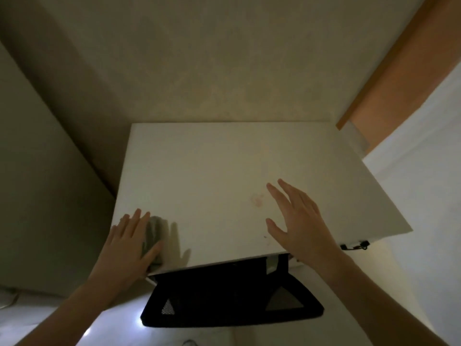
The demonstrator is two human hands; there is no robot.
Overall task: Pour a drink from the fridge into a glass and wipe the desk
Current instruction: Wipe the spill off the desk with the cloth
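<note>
Black mesh chair back (232, 299) sits nearest to us, tucked under the near edge of the desk, between our two forearms. We note a bright floor patch to its left, blurred.

Left hand (129, 243) lies flat at the desk's near-left corner, fingers straight and spread, pressing a grey cloth (153, 233) onto the surface. The cloth is bunched; part of it shows past the fingers on the right side and part at the desk edge below the thumb. We see no curl of the fingers round it: palm and fingers simply bear down on it.

Right hand (296, 221) is over the near-right part of the desk, fingers extended and splayed, thumb out, holding nothing. We cannot tell whether it touches the surface or hangs just above it.

White desk (224, 166) top: a faint pinkish smudge (257, 199) lies just left of the right hand's fingers, well apart from the cloth. A small dark speck (265, 237) sits near the right thumb.

At the desk's right near corner a dark cable or clip (354, 245) hangs below the edge.

Beyond the desk, a beige wall (199, 58); at far right, an orange-brown wooden panel (389, 78).
</note>
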